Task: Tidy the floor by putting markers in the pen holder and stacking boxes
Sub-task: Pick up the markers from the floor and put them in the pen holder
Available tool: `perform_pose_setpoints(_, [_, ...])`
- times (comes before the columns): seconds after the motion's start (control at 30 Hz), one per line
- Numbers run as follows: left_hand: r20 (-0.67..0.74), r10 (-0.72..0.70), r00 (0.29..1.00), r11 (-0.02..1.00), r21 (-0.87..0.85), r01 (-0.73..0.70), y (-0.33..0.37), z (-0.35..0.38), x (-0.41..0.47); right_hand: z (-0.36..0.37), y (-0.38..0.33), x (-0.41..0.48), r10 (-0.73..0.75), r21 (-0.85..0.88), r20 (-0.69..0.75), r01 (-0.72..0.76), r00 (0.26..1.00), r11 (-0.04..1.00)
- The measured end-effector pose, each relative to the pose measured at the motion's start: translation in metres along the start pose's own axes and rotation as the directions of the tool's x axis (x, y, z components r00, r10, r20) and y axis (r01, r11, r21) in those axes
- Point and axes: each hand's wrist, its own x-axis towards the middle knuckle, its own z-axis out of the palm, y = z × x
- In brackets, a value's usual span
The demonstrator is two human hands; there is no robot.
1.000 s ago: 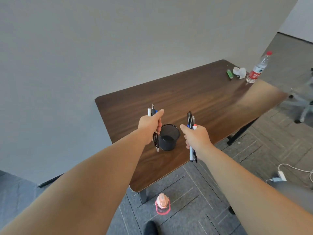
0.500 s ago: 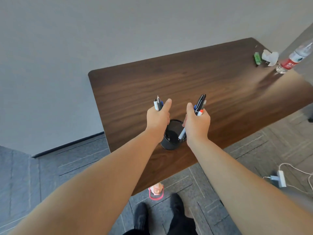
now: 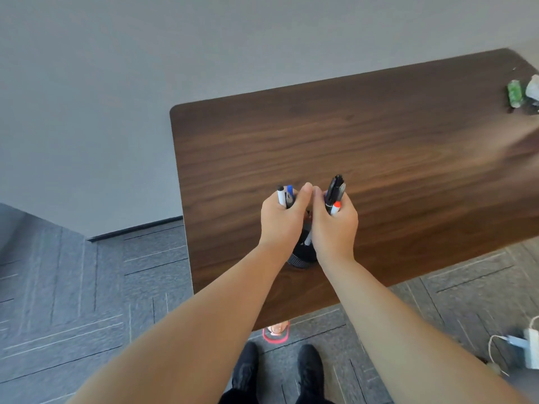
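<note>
Both hands, left (image 3: 281,218) and right (image 3: 335,225), have fingers clamped on markers (image 3: 334,193) over the holder (image 3: 302,255) on the table (image 3: 379,147); none released yet, no boxes visible.

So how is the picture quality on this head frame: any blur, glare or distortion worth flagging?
Head view: wide-angle bending bows the table edges. The far right is motion-smeared, so the green item and the white thing beside it are soft. A pale sheen washes out the wood at the right edge. Both hands, left and right, and their markers are sharp; the pen holder is mostly hidden.
</note>
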Motion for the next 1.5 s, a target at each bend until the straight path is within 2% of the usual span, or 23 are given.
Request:
perform_pose_setpoints(0.13, [-0.038, 0.043, 0.998, 0.997, -0.058, -0.045, -0.001, 0.004, -0.005, -0.002, 0.003, -0.001, -0.017, 0.034, 0.086, 0.014, 0.996, 0.999])
perform_pose_setpoints(0.3, [-0.035, 0.044, 0.998, 0.990, -0.131, -0.048, 0.000, 0.007, -0.010, -0.008, 0.004, 0.001, -0.016, 0.075, 0.116, 0.007, 0.993, 0.997])
perform_pose_setpoints(0.43, [-0.072, 0.019, 0.997, 0.992, -0.121, -0.028, 0.004, 0.007, -0.013, -0.012, 0.006, 0.004, -0.031, 0.010, 0.120, 0.030, 0.992, 1.000])
perform_pose_setpoints(0.6, [-0.108, -0.015, 0.994, 0.978, -0.207, -0.007, 0.011, 0.009, -0.014, -0.020, 0.008, 0.004, -0.066, -0.048, 0.161, 0.075, 0.985, 0.996])
perform_pose_setpoints(0.7, [-0.105, -0.089, 0.990, 0.970, -0.236, 0.062, 0.015, 0.011, -0.017, -0.023, 0.010, 0.004, -0.093, -0.063, 0.166, 0.104, 0.982, 0.993])
perform_pose_setpoints(0.8, [-0.133, -0.098, 0.986, 0.983, -0.165, 0.075, 0.016, 0.012, -0.022, -0.025, 0.011, 0.002, -0.099, -0.057, 0.161, 0.110, 0.982, 0.992])
perform_pose_setpoints(1.0, [-0.033, -0.142, 0.989, 0.980, -0.147, 0.136, 0.016, 0.010, -0.028, -0.028, 0.012, 0.001, -0.083, -0.054, 0.177, 0.094, 0.981, 0.994])
perform_pose_setpoints(1.1, [0.027, -0.210, 0.977, 0.959, -0.190, 0.211, 0.019, 0.008, -0.027, -0.027, 0.014, 0.002, -0.090, -0.077, 0.168, 0.104, 0.982, 0.992])
perform_pose_setpoints(1.17, [0.015, -0.229, 0.973, 0.947, -0.229, 0.227, 0.019, 0.007, -0.025, -0.027, 0.015, 0.002, -0.099, -0.101, 0.161, 0.116, 0.982, 0.988])
perform_pose_setpoints(1.33, [-0.046, -0.144, 0.988, 0.974, -0.184, 0.134, 0.010, 0.004, -0.025, -0.027, 0.018, 0.004, -0.105, -0.093, 0.178, 0.122, 0.979, 0.988])
perform_pose_setpoints(1.5, [-0.131, -0.100, 0.986, 0.987, -0.140, 0.082, 0.005, 0.011, -0.028, -0.028, 0.023, 0.002, -0.213, -0.176, 0.259, 0.263, 0.942, 0.948])
